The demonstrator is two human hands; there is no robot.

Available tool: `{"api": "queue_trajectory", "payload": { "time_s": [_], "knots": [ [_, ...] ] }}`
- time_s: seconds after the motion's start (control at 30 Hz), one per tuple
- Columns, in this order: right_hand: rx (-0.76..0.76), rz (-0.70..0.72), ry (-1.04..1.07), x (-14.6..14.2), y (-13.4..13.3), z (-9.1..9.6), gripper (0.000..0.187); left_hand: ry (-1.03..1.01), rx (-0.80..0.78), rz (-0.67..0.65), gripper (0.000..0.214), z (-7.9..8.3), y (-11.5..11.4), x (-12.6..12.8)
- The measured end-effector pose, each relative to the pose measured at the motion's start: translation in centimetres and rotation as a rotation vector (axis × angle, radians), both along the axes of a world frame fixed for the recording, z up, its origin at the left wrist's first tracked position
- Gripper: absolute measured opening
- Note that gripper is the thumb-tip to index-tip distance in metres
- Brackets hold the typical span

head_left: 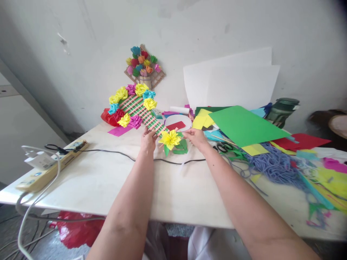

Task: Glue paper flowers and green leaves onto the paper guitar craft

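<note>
A craft panel (146, 115) of pinkish sticks crossed with white cords over green stands tilted above the table. Yellow, blue, magenta and red paper flowers, such as a yellow one (150, 104), ring its upper part. At its lower end sits a larger yellow paper flower (170, 139) with green paper leaves (182, 147). My left hand (148, 140) is closed on the panel's lower left edge. To the right of the yellow flower, my right hand (195, 137) pinches with thumb and finger beside a green leaf; what lies between the fingertips is too small to make out.
A power strip (54, 164) with a white charger lies at left, its black cord (116, 153) crossing the table. Coloured paper, a green sheet (244, 124), scissors (223, 147) and blue-purple yarn (276, 166) crowd the right. A dark bottle (283, 111) stands behind.
</note>
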State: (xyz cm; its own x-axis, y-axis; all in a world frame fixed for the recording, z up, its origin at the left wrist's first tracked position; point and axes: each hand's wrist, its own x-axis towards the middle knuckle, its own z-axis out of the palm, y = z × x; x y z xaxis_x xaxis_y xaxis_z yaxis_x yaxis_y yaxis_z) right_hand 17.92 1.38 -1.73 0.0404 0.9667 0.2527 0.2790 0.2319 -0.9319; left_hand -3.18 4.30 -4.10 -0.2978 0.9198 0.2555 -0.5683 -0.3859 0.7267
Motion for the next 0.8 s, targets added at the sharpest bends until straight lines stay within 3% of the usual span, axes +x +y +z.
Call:
{"api": "queue_trajectory", "payload": {
  "time_s": [0.23,0.8],
  "knots": [
    [0.109,-0.024,-0.140,0.1,1.5,-1.4,0.014,0.053,0.006,-0.012,0.047,0.9,-0.6,0.6],
    [0.079,-0.044,-0.239,0.0,1.3,-1.1,0.018,0.078,-0.020,-0.022,0.037,1.1,-0.6,0.7]
  ]
}}
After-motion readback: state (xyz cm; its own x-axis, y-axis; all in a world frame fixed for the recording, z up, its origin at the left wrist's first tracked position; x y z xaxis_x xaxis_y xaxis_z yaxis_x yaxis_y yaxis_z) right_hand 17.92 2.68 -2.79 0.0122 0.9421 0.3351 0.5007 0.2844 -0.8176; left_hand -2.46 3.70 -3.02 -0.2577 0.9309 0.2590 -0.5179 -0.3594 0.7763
